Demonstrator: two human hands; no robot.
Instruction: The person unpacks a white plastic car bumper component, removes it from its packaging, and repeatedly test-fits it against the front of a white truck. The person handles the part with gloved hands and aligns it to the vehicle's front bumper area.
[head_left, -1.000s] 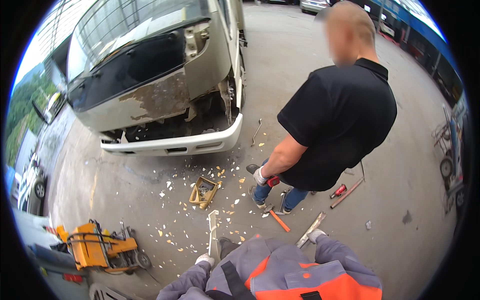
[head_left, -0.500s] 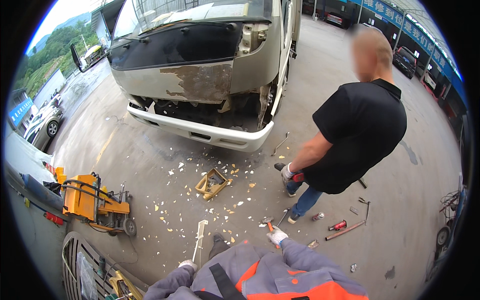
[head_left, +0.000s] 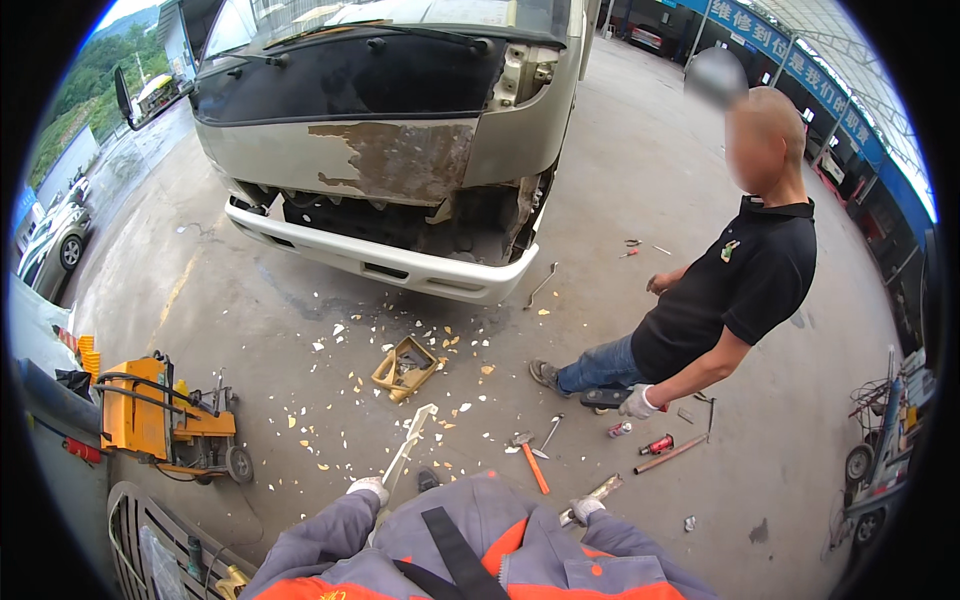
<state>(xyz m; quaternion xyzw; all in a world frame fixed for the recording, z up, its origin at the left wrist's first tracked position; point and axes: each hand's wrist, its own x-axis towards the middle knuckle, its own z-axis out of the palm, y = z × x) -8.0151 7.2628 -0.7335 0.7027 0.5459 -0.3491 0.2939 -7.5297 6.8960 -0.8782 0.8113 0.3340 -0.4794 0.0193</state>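
My gloved left hand (head_left: 370, 488) is closed on a long, cream-coloured trim strip (head_left: 405, 445), which slants up and away over the floor. My gloved right hand (head_left: 587, 507) is low beside my jacket, its fingers curled. A pale, tube-like thing (head_left: 606, 487) shows against that hand, too small to name. Just left of it, a hammer (head_left: 533, 467) with an orange handle lies on the concrete. A wrench-like tool (head_left: 551, 432) is next to the hammer head.
Ahead stands a truck cab (head_left: 390, 150) with its front opened up above a white bumper (head_left: 400, 262). A yellow tray (head_left: 404, 370) sits among scattered chips. At right a co-worker (head_left: 740, 280) holds a dark tool (head_left: 605, 398). An orange wheeled machine (head_left: 150, 405) stands left.
My right hand has moved right, away from the hammer handle it overlapped. My left hand has raised the trim strip a little. The co-worker has turned and changed stance.
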